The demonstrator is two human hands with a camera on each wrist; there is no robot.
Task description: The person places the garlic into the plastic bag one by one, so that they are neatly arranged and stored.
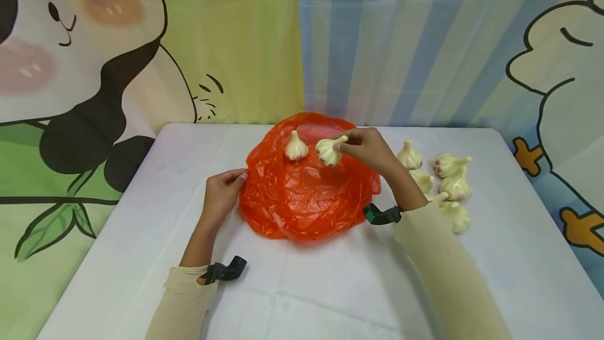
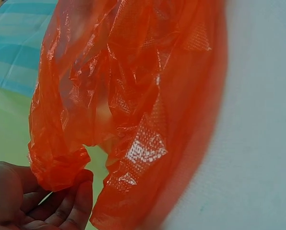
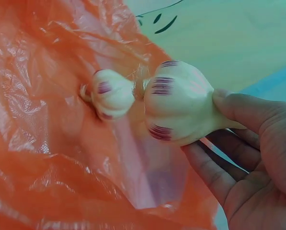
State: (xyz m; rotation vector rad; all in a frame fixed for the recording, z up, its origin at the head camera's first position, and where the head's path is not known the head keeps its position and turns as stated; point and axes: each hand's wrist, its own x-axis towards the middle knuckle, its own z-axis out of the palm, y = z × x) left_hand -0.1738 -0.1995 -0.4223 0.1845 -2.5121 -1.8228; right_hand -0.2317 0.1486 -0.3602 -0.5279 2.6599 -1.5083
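Note:
A red plastic bag (image 1: 306, 209) lies open on the table, its crinkled rim spread wide. My left hand (image 1: 220, 195) pinches the bag's left edge between thumb and fingers, as the left wrist view also shows on the bag (image 2: 133, 96). Over the bag, my right hand (image 1: 370, 151) holds a garlic bulb (image 1: 329, 152) by its stem end. That bulb (image 3: 181, 103) shows purple streaks and root hairs in the right wrist view. Another garlic bulb (image 1: 295, 147) sits in the bag, to the left of the held one.
Several more garlic bulbs (image 1: 455, 185) lie grouped on the right side of the white table (image 1: 302, 298), partly behind my right forearm. A printed cartoon curtain (image 1: 377, 41) hangs behind the table.

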